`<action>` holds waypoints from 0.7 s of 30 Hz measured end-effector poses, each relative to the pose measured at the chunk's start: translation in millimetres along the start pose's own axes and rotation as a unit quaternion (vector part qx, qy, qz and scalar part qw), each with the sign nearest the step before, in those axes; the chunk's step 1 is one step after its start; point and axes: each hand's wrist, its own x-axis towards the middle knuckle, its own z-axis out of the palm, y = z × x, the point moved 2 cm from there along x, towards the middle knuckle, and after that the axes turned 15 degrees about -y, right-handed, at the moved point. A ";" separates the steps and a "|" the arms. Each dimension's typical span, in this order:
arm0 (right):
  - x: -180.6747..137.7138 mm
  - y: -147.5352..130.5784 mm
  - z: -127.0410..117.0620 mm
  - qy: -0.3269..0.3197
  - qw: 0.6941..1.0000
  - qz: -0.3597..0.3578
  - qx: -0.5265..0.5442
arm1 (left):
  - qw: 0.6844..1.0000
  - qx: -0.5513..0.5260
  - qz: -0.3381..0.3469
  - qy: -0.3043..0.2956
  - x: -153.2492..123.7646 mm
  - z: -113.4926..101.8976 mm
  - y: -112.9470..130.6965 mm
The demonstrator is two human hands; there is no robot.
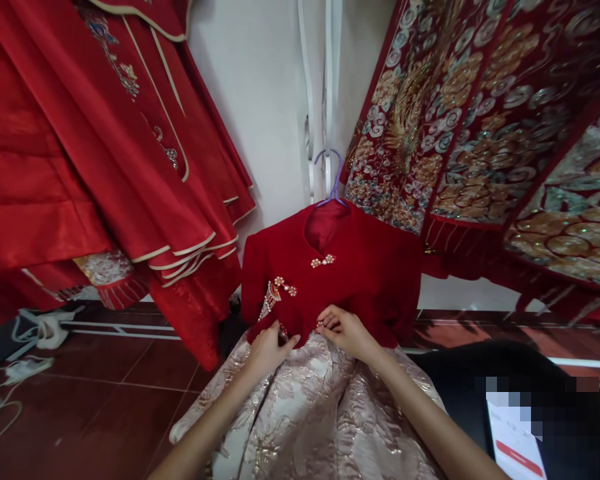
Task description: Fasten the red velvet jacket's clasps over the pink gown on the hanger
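Observation:
A red velvet top (350,267) with short sleeves hangs from a purple hanger (334,190), above a pale brocade skirt (305,407) with gold patterns. A pearl-and-gold fastener (323,261) sits below its neckline. Jewelled flower trim with a beaded tassel (275,293) is on the left of the chest. My left hand (269,348) grips the top's lower edge below this tassel, thumb pointing right. My right hand (347,331) is closed in a pinch at the front hem, with tiny beads showing by the fingertips. Exactly what lies between those fingertips is partly hidden.
Red satin garments (130,167) with cream edging hang at left. Heavily embroidered red garments (460,120) hang at right. White cables (10,400) and a pale shoe (51,332) lie at lower left. A lit phone (515,440) rests on a black surface (460,380) at lower right.

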 end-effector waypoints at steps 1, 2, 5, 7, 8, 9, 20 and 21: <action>1.1 1.2 2.5 0.006 1.000 0.008 0.007 | 0.999 -0.027 0.011 0.013 1.2 1.8 -0.1; 2.0 2.2 4.2 0.014 1.000 0.017 0.009 | 0.998 -0.058 0.023 0.027 2.9 3.7 -0.2; 3.1 5.1 5.5 0.031 0.998 0.050 0.008 | 0.988 -0.136 0.051 0.060 8.5 7.3 -0.4; 2.7 5.5 3.6 0.016 0.998 0.067 0.011 | 0.984 -0.148 0.049 0.085 9.9 4.5 0.6; 2.2 5.0 1.4 0.002 0.997 0.073 0.015 | 0.984 -0.144 0.046 0.097 9.3 0.8 2.0; 1.3 3.7 -2.0 -0.011 0.997 0.075 0.021 | 0.984 -0.135 0.047 0.108 7.8 -4.4 4.3; -35.1 -54.7 -76.9 -0.078 0.988 0.004 0.133 | 0.976 -0.176 0.122 0.046 -15.6 -33.5 55.4; -36.8 -60.4 -76.5 -0.082 0.987 -0.005 0.137 | 0.973 -0.192 0.125 0.019 -14.7 -28.5 57.6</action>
